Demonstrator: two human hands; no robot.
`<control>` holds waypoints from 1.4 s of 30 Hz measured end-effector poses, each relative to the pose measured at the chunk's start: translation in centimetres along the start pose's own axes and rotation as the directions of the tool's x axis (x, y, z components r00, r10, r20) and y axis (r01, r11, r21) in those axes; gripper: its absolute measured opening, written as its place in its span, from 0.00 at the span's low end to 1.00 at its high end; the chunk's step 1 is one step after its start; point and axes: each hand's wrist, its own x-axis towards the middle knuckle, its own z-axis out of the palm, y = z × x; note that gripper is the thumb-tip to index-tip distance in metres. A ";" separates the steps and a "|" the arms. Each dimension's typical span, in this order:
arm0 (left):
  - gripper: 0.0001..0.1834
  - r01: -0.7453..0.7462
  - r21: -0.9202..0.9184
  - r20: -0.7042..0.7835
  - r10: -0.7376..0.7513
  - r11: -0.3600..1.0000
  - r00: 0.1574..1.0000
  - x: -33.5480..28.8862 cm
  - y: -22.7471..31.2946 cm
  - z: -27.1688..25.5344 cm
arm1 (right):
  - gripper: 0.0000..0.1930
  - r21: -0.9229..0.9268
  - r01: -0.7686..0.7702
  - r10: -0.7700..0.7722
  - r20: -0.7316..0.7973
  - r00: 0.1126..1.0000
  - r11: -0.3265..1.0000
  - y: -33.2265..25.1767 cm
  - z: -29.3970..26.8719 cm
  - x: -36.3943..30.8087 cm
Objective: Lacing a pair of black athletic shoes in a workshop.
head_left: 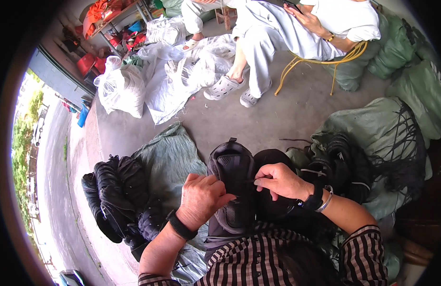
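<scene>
A black shoe upper (232,174) is upright in front of me, its opening and heel loop toward the far side. At its left edge, my left hand (203,199) has its fingers curled in and its thumb stretched across the lacing area; what they grip is hidden. To the right of the upper, my right hand (283,181) pinches a thin dark shoelace between thumb and forefinger. Another dark rounded shoe part (273,156) lies just behind the right hand, partly covered by it.
Dark shoe uppers are piled at left (120,190) and right (342,159). Loose black laces (396,152) hang over a green sack (361,119). A person in grey clogs (224,88) sits on a yellow chair (332,59); another sits behind. White sacks (122,86) stand far left.
</scene>
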 end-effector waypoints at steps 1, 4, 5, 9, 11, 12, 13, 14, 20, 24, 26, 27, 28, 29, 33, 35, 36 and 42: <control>0.10 0.019 -0.002 0.040 -0.018 1.000 0.999 0.0 -0.1 -0.3 | 0.09 0.026 -0.022 0.021 0.015 1.000 0.999 0.0 -0.2 0.0; 0.08 -0.041 0.062 -0.103 0.047 0.997 0.994 0.1 -0.5 -0.5 | 0.09 0.075 -0.042 0.039 0.036 0.999 0.996 0.2 -0.6 0.3; 0.06 -0.011 0.044 -0.082 0.014 0.999 0.997 0.0 -0.4 -1.0 | 0.09 0.095 -0.042 0.037 0.053 0.998 0.995 0.3 -0.7 0.4; 0.06 0.184 -0.430 0.089 -0.161 0.884 0.983 -0.3 -1.3 -0.2 | 0.09 0.155 -0.120 0.106 0.095 0.990 0.981 -0.2 -1.1 0.3; 0.09 0.408 -0.674 0.320 -0.254 0.616 0.913 -0.1 -2.3 0.2 | 0.08 0.207 -0.177 0.150 0.140 0.979 0.962 -0.1 -1.6 0.3; 0.09 0.406 -0.674 0.319 -0.253 0.617 0.913 -0.2 -3.0 0.6 | 0.08 0.207 -0.176 0.149 0.138 0.979 0.962 0.0 -1.7 0.4; 0.08 0.423 -0.724 0.360 -0.226 0.545 0.905 -0.2 -3.7 1.0 | 0.09 0.232 -0.178 0.143 0.161 0.977 0.956 0.2 -1.8 0.5; 0.08 0.443 -0.766 0.400 -0.193 0.465 0.896 -0.3 -4.0 1.3 | 0.09 0.257 -0.183 0.138 0.185 0.973 0.949 0.4 -1.8 0.7; 0.08 0.125 -0.587 0.018 -0.141 0.800 0.990 -0.4 -1.9 0.6 | 0.10 0.175 -0.176 0.146 0.172 0.974 0.969 0.4 -1.6 0.8; 0.09 0.189 -0.622 0.054 -0.199 0.760 0.979 0.2 -1.1 1.1 | 0.11 0.029 -0.184 0.178 0.141 0.974 0.982 -0.4 -2.0 1.0; 0.08 0.285 -0.704 0.170 -0.236 0.650 0.957 0.4 -2.3 1.4 | 0.13 -0.177 0.142 -0.134 0.057 0.989 0.974 0.5 -2.6 1.2; 0.08 0.271 -0.703 0.208 -0.174 0.657 0.963 0.4 -2.8 1.3 | 0.14 -0.204 0.074 -0.059 0.077 0.995 0.976 -0.1 -3.2 1.0; 0.07 0.256 -0.704 0.244 -0.112 0.663 0.963 0.5 -3.2 1.2 | 0.14 -0.209 0.073 -0.057 0.081 0.995 0.975 -0.1 -3.4 0.9; 0.07 0.307 -0.754 0.285 -0.133 0.580 0.949 0.7 -3.4 1.2 | 0.14 -0.218 0.086 -0.070 0.083 0.994 0.972 -0.1 -3.7 0.9; 0.07 0.314 -0.755 0.233 -0.212 0.575 0.949 0.2 -2.5 2.8 | 0.14 -0.238 0.058 -0.051 0.036 0.998 0.970 0.7 -5.3 0.2; 0.09 0.248 -0.701 -0.066 -0.406 0.669 0.912 -1.1 -1.8 4.0 | 0.13 -0.167 -0.062 0.052 -0.063 0.997 0.984 1.5 -7.4 -0.3; 0.09 0.243 -0.705 -0.074 -0.411 0.666 0.909 -1.5 -1.7 4.4 | 0.12 -0.139 -0.130 0.120 -0.082 0.989 0.982 1.7 -8.5 -0.7; 0.17 0.443 -0.713 -0.021 -0.647 0.544 0.762 -4.6 -1.7 6.4 | 0.03 -0.653 0.226 -0.557 -0.357 0.750 0.723 -0.2 -3.3 -1.6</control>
